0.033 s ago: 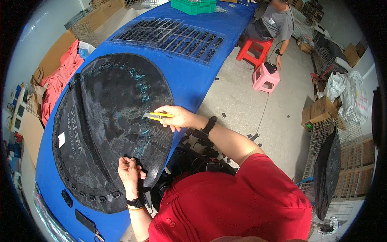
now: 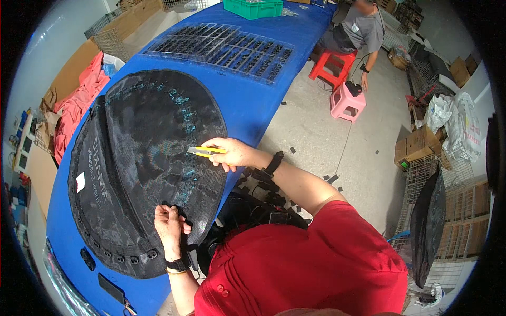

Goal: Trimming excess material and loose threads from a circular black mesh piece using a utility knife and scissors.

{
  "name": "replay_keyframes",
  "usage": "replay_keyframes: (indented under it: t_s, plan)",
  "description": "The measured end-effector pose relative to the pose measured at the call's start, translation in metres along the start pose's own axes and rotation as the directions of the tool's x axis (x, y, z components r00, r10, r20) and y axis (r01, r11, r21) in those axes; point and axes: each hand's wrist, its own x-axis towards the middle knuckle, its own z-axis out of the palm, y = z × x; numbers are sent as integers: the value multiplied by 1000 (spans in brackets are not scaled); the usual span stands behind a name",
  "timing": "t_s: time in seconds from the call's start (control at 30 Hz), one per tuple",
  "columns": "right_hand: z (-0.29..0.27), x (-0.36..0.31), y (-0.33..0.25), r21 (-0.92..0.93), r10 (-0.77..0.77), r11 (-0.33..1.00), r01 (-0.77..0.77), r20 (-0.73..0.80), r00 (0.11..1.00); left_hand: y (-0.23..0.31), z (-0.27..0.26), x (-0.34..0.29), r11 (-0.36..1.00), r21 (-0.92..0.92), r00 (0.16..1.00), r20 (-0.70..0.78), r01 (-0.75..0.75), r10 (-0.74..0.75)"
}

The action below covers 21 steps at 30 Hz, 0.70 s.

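A large rounded black mesh cover (image 2: 153,131) lies over the blue-covered table (image 2: 258,118). Pale lettering, a white label (image 2: 80,182) and a raised seam mark its left part; small black fittings (image 2: 120,259) line its lower edge. Bluish-green flecks run in a curved band along its right part. My right hand (image 2: 234,152) grips a yellow utility knife (image 2: 205,151), its blade pointing left over this band. Closer to me, my left hand (image 2: 169,226) is closed in a pinch at the mesh; what lies between its fingertips is too dark to make out.
Clear trays of small black parts (image 2: 221,50) and a green crate (image 2: 253,9) occupy the table's far end. A dark flat phone-like object (image 2: 111,288) lies near-left. Beyond the table, a person (image 2: 363,31) sits by a pink stool (image 2: 348,102). Black scraps litter the floor.
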Motion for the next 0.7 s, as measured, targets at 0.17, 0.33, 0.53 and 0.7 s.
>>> replay_keyframes:
  t_s: [0.17,0.33,0.53,0.7]
  plan:
    - [1,0,0,-2,4,1000,-4,-3,1000,1,1,-2,1000,3,1000,5,-6,6]
    - [0,1,0,-4,12,1000,-12,-5,1000,2,2,-2,1000,12,1000,-7,-10,10]
    - [1,1,-1,1,16,1000,-16,-5,1000,1,1,-3,1000,-9,1000,6,-22,22]
    - [1,0,-1,-9,6,1000,-6,-8,1000,0,1,-1,1000,-25,1000,10,-4,4]
